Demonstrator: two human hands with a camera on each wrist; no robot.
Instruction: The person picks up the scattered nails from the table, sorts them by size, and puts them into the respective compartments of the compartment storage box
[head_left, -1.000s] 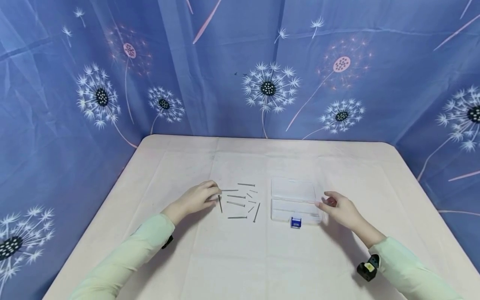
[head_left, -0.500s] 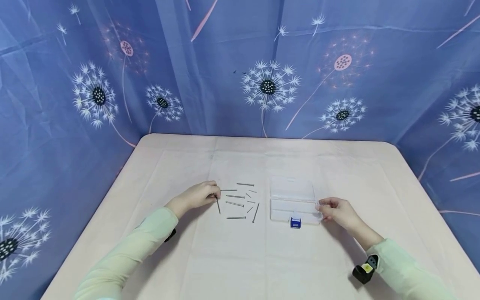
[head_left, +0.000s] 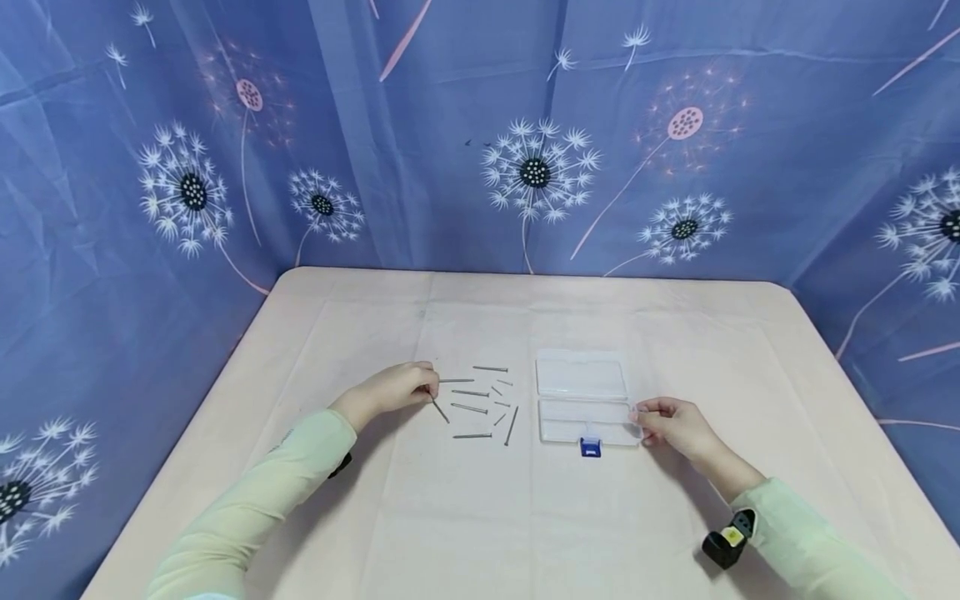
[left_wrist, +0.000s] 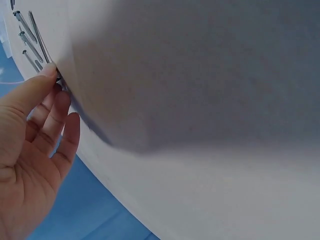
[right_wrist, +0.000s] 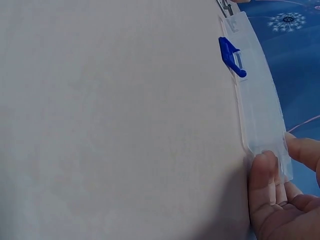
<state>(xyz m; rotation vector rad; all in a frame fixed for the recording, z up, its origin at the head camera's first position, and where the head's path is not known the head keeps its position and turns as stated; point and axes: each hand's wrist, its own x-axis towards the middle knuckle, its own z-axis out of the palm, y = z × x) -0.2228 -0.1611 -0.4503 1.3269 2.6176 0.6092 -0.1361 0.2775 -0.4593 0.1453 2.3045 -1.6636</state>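
My left hand (head_left: pixel 392 388) pinches the end of a long nail (head_left: pixel 441 411) between thumb and fingertips. The nail's other end slants down to the right, toward the table. Right of that hand lie several more long nails (head_left: pixel 471 408) and a few short ones (head_left: pixel 499 419). A clear plastic box (head_left: pixel 558 433) stands beyond them with its lid (head_left: pixel 581 373) folded back and a blue latch (head_left: pixel 590 448) at the front. My right hand (head_left: pixel 678 427) grips the box's right end, thumb on the upper edge and fingers below it in the right wrist view.
The table (head_left: pixel 465 525) has a pale pink cloth with creases. A blue curtain (head_left: pixel 450 167) printed with dandelions hangs behind it and along both sides. Each wrist carries a small black camera, the right one (head_left: pixel 727 542) showing plainly.
My left fingers have taken hold of the long nail and its free end has swung to the right. My right hand has closed on the box's end, and the box has shifted slightly left.
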